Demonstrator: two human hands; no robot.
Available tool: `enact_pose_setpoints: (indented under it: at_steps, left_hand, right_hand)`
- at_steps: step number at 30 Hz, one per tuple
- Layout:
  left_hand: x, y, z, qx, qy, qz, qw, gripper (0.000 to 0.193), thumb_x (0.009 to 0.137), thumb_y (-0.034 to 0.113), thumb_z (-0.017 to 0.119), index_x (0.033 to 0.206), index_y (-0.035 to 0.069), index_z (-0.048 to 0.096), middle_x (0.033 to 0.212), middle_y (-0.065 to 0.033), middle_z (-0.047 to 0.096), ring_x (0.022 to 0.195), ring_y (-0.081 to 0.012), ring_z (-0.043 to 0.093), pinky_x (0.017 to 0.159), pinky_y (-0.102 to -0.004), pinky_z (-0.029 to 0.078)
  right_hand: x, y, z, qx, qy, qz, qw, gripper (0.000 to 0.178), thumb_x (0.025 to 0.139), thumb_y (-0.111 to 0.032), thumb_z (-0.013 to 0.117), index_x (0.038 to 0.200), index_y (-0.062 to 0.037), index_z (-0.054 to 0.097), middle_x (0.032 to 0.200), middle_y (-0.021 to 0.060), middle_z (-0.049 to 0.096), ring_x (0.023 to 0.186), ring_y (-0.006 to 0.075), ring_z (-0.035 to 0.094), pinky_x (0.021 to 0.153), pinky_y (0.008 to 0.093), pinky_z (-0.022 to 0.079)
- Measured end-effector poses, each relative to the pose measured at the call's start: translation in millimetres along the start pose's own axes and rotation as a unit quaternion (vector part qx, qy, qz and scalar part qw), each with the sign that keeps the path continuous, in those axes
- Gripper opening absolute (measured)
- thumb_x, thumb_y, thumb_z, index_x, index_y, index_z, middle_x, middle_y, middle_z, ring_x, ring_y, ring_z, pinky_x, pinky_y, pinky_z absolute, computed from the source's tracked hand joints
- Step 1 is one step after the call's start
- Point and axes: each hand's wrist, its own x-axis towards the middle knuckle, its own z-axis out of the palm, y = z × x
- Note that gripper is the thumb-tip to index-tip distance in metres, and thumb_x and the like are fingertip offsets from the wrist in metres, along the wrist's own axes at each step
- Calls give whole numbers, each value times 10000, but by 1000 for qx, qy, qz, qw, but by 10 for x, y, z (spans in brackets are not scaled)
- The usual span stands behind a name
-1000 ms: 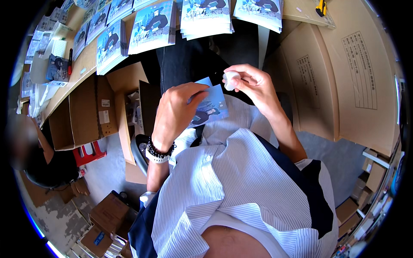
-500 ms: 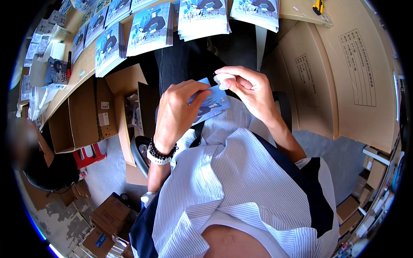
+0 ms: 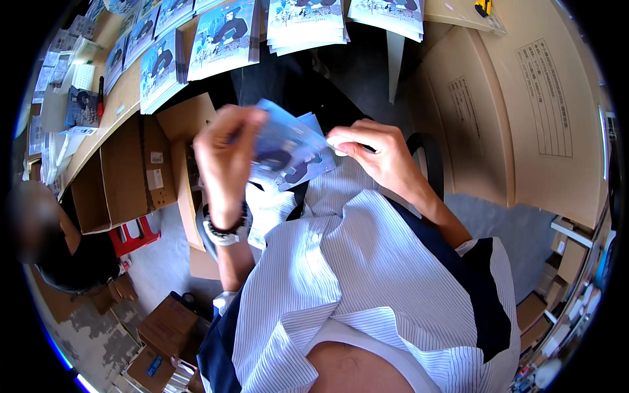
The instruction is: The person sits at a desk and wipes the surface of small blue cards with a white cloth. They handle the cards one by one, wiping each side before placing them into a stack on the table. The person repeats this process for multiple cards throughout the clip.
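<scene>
My left hand (image 3: 226, 150), smeared by motion, pinches the upper left edge of a blue illustrated card (image 3: 278, 134) and holds it tilted. Beneath it, on my lap, lies more of the same printed stock, a card (image 3: 308, 169) with a dark-clothed figure. My right hand (image 3: 380, 152) is closed at the lifted card's right corner, around a small white object (image 3: 337, 141) that its fingers mostly cover. Whether these fingers also grip the card corner I cannot tell.
Stacks of matching blue prints (image 3: 223, 39) line the table edge ahead, beside a red marker (image 3: 101, 95). A yellow cutter (image 3: 483, 8) lies at the table's right end. Cardboard boxes (image 3: 124, 177) stand at left, large cartons (image 3: 537, 111) at right. A seated person (image 3: 78, 255) is at far left.
My left hand has moved left and raised the card from the one below. My right hand has shifted slightly down, its fingers now covering more of the white object.
</scene>
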Motion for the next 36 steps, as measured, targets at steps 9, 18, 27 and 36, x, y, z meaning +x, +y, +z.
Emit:
enact_pose_setpoints:
  at_steps: [9,18,27,36]
  left_hand:
    - [-93,290,-66,128,-159,17,979,88,860,61,748,933,12,758,847,-107,715,753,-215,689,645,-327,548]
    - [-384,417,-61,100,-405,19,909,203,927,266,722,1005,91,787,959,-118,763,754,-265,733,660,-338,571]
    - [-53,-426,509,316,-203,73,924,513,764,269,864,1180,20,696,1182,-115,599,1102,-279,563,960,-334,494]
    - [190,-31,232,201,-165,19,965,190,888,126,739,1046,20,736,831,-135,751,737,-272,754,647,-305,570]
  right_hand:
    - [-87,239,-267,30,54,100,993,231,910,-64,717,1137,-23,727,1005,131,753,868,194,733,740,261,581]
    - [-113,236,-164,59,11,123,991,237,917,-80,719,1147,-24,720,1037,112,747,892,173,730,745,258,574]
    - [-91,387,3,91,28,105,990,223,932,-85,698,1146,-27,719,1035,113,751,897,192,744,781,265,595]
    - [86,350,21,125,72,75,987,233,945,-68,682,1174,-27,700,1038,116,741,929,196,739,794,279,599]
